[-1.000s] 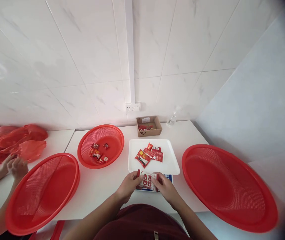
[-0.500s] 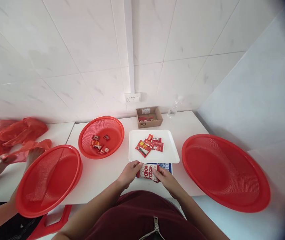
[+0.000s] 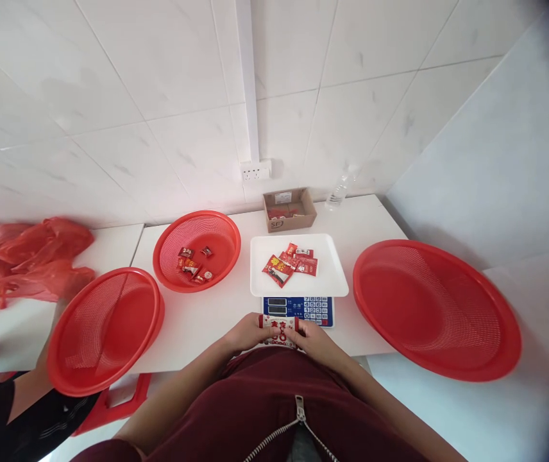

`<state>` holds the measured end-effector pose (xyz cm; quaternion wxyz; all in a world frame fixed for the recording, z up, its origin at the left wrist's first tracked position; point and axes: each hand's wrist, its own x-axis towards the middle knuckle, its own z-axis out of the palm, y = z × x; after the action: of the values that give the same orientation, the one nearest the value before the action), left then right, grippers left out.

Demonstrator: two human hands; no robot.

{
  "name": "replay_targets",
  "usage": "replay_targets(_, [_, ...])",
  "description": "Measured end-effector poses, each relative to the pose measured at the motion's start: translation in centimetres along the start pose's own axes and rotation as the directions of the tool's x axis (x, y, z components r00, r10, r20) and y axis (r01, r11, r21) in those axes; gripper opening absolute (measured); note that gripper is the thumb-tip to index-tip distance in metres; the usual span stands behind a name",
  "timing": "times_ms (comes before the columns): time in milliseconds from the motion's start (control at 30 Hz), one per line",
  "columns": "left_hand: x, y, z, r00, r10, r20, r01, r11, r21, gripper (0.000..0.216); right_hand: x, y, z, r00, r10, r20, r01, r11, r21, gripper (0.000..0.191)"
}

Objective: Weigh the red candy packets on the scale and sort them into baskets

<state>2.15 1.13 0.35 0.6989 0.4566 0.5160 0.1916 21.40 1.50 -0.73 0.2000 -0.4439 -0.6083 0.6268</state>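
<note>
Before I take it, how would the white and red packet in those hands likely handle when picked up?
The packet is probably light: the left hand and right hand hold it by its ends. Its flat red ends may flex, and the printed wrapper might be slippery. Contents are hidden.

Upper garment, one: the person is wearing a plain maroon top (image 3: 226,410), its front carrying a silvery metal zip (image 3: 270,440) with a pull tab (image 3: 299,404), toothed rows diverging toward the lower edge of the view, a greyish patch (image 3: 303,448), possibly an inner layer, showing between. The left forearm (image 3: 183,384), right forearm (image 3: 385,394), left hand (image 3: 248,333) and right hand (image 3: 317,343) are showing bare.
</note>
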Motion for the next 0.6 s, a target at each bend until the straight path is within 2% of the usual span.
replay_targets(167, [0.6,0.0,0.5,0.995,-0.052,-0.084,0.053,0.998,0.013,0.052,0.5,1.0,0.0,0.987,0.054,-0.153,-0.065,0.996,-0.069,0.042])
replay_targets(233, [0.7,0.1,0.7,0.994,-0.029,-0.107,0.035,0.998,0.054,0.051,0.7,1.2,0.1,0.98,0.052,-0.193,-0.069,0.994,-0.083,0.041])
replay_targets(367, [0.9,0.4,0.8,0.989,0.048,-0.137,-0.033,0.994,0.108,0.046,0.5,0.8,-0.1,0.984,0.026,-0.177,-0.041,0.996,-0.079,0.038])
replay_targets(600, [1.0,0.4,0.9,0.999,0.015,-0.049,-0.013,0.999,0.044,0.048,0.3,0.7,-0.8,0.98,0.079,-0.183,-0.069,0.996,0.061,0.042])
